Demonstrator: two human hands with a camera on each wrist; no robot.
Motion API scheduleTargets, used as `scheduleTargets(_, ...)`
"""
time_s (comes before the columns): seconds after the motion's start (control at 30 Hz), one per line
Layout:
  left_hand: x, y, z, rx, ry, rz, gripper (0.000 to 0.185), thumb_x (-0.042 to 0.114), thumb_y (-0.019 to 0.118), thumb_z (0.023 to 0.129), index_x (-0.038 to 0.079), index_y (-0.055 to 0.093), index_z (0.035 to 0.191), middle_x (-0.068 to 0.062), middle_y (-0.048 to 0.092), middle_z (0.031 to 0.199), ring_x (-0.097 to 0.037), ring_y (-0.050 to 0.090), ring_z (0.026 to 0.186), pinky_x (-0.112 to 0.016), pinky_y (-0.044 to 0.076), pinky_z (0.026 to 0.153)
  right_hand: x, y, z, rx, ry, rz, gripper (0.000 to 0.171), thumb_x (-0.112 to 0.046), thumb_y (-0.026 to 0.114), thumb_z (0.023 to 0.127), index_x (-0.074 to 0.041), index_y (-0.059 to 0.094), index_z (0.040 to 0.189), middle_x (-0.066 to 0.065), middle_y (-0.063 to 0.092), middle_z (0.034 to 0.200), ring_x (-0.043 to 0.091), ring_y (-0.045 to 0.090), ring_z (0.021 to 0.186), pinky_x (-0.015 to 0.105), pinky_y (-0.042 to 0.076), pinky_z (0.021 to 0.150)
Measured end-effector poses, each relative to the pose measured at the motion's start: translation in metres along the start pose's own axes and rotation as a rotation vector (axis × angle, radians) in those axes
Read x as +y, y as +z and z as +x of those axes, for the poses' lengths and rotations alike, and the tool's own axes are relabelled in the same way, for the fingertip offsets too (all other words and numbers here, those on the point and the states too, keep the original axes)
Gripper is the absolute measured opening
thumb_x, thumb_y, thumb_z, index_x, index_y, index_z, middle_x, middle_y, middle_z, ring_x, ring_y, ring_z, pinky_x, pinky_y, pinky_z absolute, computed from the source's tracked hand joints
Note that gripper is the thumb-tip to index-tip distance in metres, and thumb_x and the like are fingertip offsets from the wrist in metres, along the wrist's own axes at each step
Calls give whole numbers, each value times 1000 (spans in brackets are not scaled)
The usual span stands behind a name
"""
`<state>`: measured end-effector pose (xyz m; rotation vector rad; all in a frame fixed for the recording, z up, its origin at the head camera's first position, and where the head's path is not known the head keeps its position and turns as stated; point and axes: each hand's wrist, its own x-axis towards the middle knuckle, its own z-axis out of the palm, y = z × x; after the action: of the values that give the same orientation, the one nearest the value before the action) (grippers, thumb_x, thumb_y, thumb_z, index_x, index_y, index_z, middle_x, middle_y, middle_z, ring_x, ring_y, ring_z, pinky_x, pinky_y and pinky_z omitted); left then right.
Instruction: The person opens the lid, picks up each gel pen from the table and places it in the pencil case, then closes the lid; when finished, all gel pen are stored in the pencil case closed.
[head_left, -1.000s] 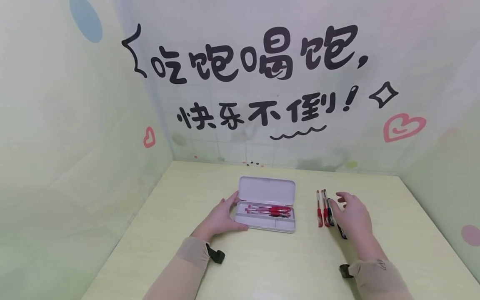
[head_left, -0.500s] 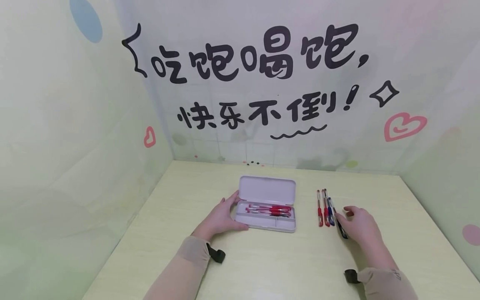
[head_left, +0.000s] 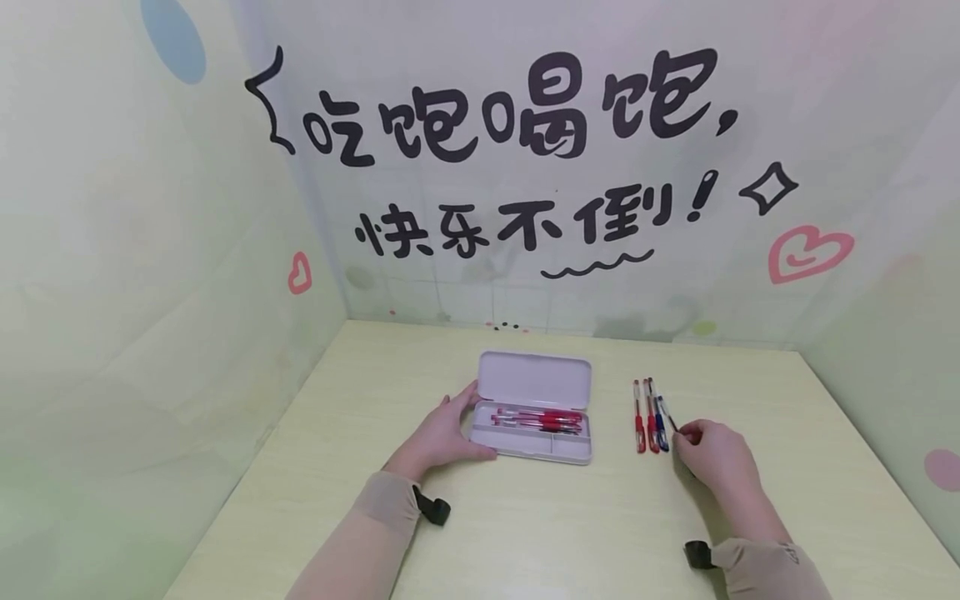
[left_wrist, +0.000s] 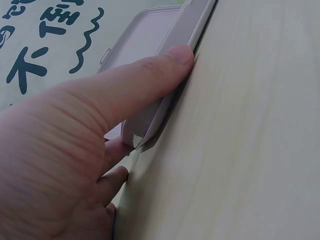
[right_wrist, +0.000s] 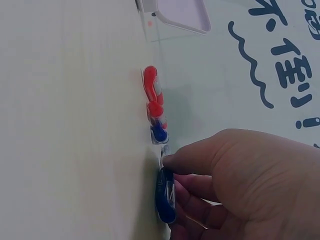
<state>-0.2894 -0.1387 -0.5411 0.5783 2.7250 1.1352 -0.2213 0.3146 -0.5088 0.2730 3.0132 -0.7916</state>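
Biggest thing here is the pale fabric-looking walls boxing the spot in: a left wall (head_left: 150,250) with soft creases, a right wall (head_left: 892,333), and a whitish back wall (head_left: 450,42). They go faintly green lower down.

Then the table (head_left: 562,533), light wood look with fine grain, a bit shiny near the front, running right up to the back wall.

Big black Chinese lettering (head_left: 556,108) sits in two rows on that back wall, with a squiggle under the second.

Two beige sleeves (head_left: 356,542) come in from the bottom, black straps (head_left: 432,507) at the cuffs.

Pencil case (head_left: 532,379) is mid-table, pale lilac, lid tipped back, tray divided up.

Left hand (head_left: 440,437) is clamped on the case's left end, thumb along the front edge. Right hand (head_left: 718,457) is off to the right, thumb and fingers pinching a pen.

Wall decor: pink heart (head_left: 773,265) on the right, blue spot (head_left: 176,42) top left.

Smallest: red pens (head_left: 551,421) in the case's back compartment, red-gripped pens (head_left: 640,435) and a blue-gripped pen (head_left: 662,437) on the table, and that pinched dark-gripped pen (right_wrist: 165,197) just beside the blue one.
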Motion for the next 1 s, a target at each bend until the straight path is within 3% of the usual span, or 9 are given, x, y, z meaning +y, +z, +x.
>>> scheduleTargets(0.2,-1,2,1,-1,2,5,141,48,105,68,14,22,177,0,63,162,-27,45,163,-49,7,146,2,0,1,-4,25,0,38,-23,62,105,9,72,122,27,76,108,41,70,96,56,58,82)
scheduleTargets(0.33,-1,2,1,-6,2,7,141,49,104,68,14,21,177,1,63,162,-27,45,163,-49,7,146,0,0,2,41,5,3,38,-23,60,104,8,72,124,24,76,107,36,70,92,47,56,75)
scheduleTargets(0.43,-1,2,1,-1,6,1,141,49,105,68,14,22,177,1,64,161,-26,46,162,-49,7,146,-7,2,2,97,-58,22,38,-23,60,104,7,73,125,20,75,106,29,69,88,35,52,68)
scheduleTargets(0.53,-2,2,1,3,5,-12,140,48,105,68,14,23,177,1,64,160,-26,47,162,-49,7,146,-17,7,2,138,-141,39,36,-23,62,105,5,74,126,19,73,109,26,70,88,30,52,66)
scheduleTargets(0.8,-3,4,-1,-7,-10,-8,141,50,104,68,14,22,177,0,62,162,-27,44,164,-49,7,146,-54,24,6,166,-309,57,25,-17,69,105,-1,77,122,15,72,109,26,70,92,41,60,77)
scheduleTargets(1.0,-2,1,0,-4,-4,-14,141,48,105,68,14,22,177,0,63,162,-28,45,163,-50,6,146,-82,35,12,173,-456,8,17,-12,73,101,-3,79,115,10,73,103,25,70,93,49,64,82)
